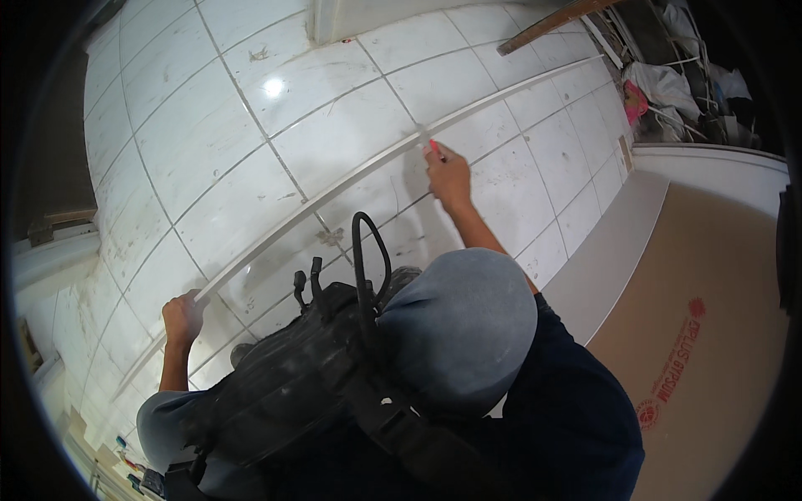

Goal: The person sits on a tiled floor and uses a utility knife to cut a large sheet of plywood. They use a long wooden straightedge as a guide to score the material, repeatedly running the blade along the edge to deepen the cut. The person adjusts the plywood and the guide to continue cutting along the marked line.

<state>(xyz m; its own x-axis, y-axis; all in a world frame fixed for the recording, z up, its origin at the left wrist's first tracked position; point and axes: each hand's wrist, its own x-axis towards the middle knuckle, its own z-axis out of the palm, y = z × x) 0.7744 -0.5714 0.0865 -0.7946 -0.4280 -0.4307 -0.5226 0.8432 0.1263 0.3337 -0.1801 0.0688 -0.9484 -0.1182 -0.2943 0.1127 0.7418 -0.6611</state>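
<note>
A long, thin whitish strip runs slantwise over the white tiled floor, from the lower left to the upper right. Near its lower left end my left hand is closed around it. My right hand, arm stretched forward, grips a small red tool at about the strip's middle. The tool's tip is blurred against the strip, so its exact kind and whether it touches cannot be made out. Between my arms a black bag with straps and a looped cord hangs in front of me, beside my grey-clad knee.
At the right lies a large brown board with red print and a pale edge. Behind it are white bags and scraps. A wooden plank juts in at the top right. A white door frame stands at the far side.
</note>
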